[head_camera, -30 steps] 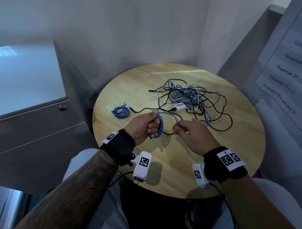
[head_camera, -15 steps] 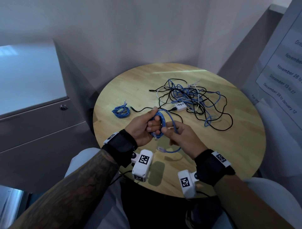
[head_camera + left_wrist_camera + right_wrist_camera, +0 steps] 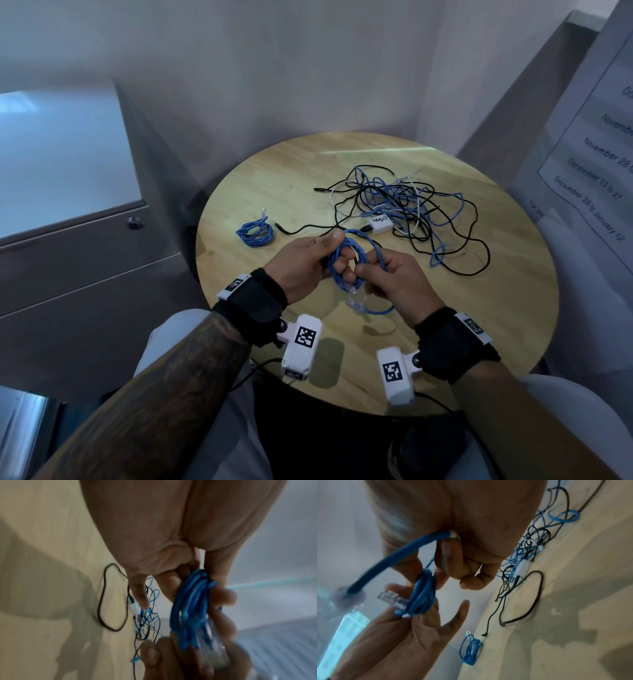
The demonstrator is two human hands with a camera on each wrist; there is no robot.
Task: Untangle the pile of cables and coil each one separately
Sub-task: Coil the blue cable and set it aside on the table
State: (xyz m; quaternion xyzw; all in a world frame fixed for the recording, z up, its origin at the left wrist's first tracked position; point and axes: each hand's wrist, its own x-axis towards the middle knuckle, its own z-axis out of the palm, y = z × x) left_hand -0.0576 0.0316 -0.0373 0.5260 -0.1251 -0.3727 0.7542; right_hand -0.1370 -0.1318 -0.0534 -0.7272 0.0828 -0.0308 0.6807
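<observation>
Above table (image 3: 445, 342), hands curled round cable (image 3: 346, 253).

The loose plug (image 3: 346, 596) is smeared by blur in the right wrist view; the label on the white adapter (image 3: 381, 222) cannot be read.

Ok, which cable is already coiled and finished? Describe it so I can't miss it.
Start at the round wooden table. On its left side, apart from the tangled pile, lies a small blue coil by itself. No hand touches it, unlike the blue coil held in both hands, and a clear plug sticks out of its top.
</observation>
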